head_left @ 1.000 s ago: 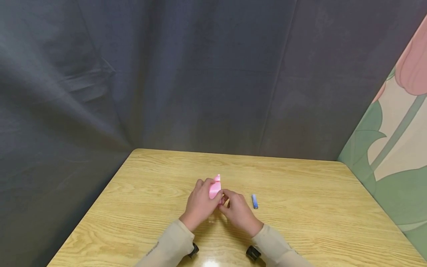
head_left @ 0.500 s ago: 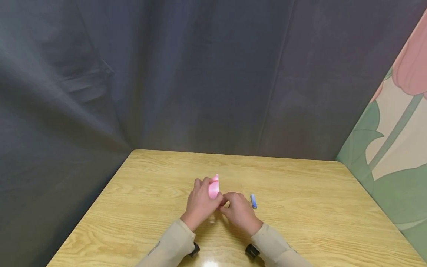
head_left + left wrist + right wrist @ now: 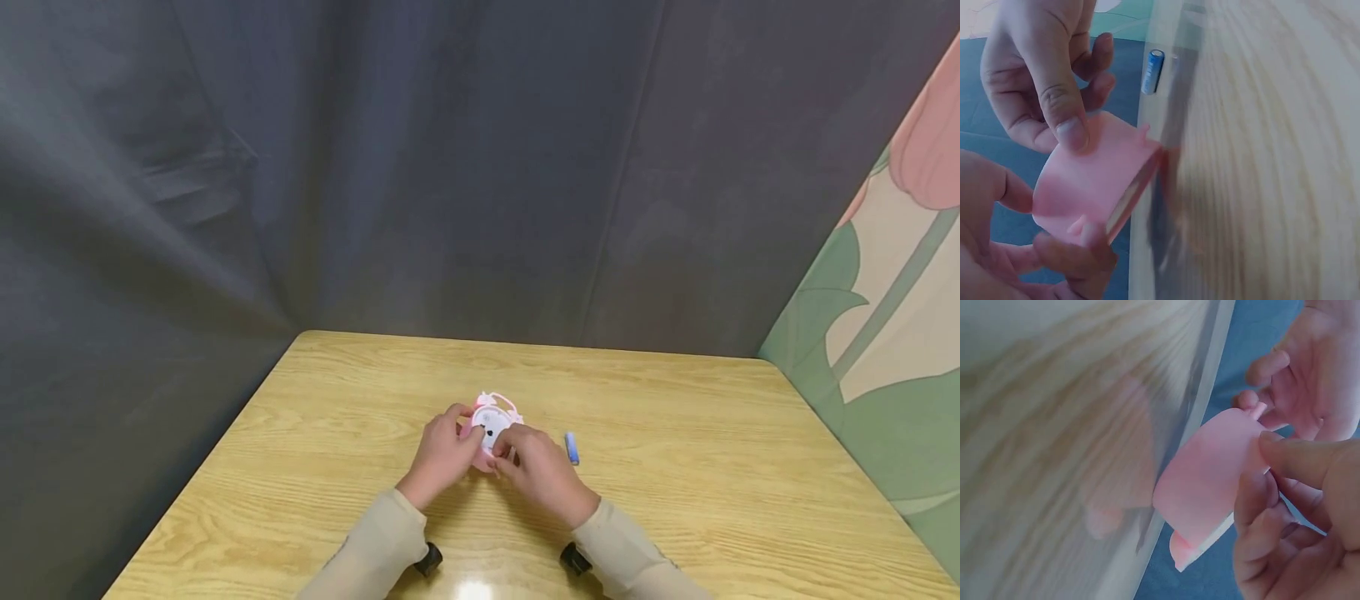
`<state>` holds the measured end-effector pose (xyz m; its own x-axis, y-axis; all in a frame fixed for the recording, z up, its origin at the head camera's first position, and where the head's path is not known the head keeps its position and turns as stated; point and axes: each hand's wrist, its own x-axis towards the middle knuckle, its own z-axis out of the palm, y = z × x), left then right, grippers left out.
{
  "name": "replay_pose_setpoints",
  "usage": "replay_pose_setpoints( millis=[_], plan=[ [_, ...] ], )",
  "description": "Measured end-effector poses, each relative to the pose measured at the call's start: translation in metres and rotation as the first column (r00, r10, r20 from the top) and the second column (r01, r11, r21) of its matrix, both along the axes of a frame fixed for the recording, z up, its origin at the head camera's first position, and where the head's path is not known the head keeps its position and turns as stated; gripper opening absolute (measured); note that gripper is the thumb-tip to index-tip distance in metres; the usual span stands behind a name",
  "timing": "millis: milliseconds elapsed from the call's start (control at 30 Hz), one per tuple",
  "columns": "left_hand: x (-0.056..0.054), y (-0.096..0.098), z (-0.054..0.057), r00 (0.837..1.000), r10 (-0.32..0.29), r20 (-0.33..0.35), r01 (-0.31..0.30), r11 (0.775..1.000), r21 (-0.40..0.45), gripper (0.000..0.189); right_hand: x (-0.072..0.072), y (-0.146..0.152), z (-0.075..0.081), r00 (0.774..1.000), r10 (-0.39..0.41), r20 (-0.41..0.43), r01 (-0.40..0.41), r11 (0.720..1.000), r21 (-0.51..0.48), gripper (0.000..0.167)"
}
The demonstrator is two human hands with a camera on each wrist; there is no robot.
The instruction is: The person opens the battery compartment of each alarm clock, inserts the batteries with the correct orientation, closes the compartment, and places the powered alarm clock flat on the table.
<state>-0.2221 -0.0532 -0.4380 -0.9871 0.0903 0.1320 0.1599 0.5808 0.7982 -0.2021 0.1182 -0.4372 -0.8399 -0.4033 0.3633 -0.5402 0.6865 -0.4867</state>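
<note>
A small pink twin-bell alarm clock (image 3: 489, 421) stands tilted over the table, its white face with dark marks in the middle turned toward me. My left hand (image 3: 442, 457) grips its left side, with the thumb over the near face. At the lower right of the clock, my right hand (image 3: 542, 471) pinches the edge with curled fingers and thumb; what lies under those fingertips is hidden. In the left wrist view the right thumb touches the pink casing (image 3: 1094, 169). A blue battery (image 3: 572, 448) lies just right of the right hand.
The wood-grain table (image 3: 337, 433) extends around both hands. Behind it hangs a dark curtain (image 3: 465, 183), and a flower-patterned cloth (image 3: 892, 333) borders the right side. Black wrist bands (image 3: 576, 558) show under the sleeves.
The clock has turned from edge-on to show its white face, with handle and bells now visible. The left thumb has shifted onto that face. The battery stays where it was.
</note>
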Motion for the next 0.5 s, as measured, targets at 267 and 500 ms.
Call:
replay_pose_setpoints(
  millis=[267,500],
  plan=[
    [-0.002,-0.003,-0.007,1.000,-0.003,-0.025,0.001,0.996,-0.086,0.036,-0.003,0.000,-0.003,0.999,0.040,-0.004,-0.040,0.996,0.079,0.012],
    [-0.005,-0.004,-0.013,0.999,-0.024,-0.032,0.022,0.997,-0.075,0.023,-0.004,0.000,-0.005,0.997,0.078,-0.028,-0.074,0.992,0.107,0.013]
  ],
)
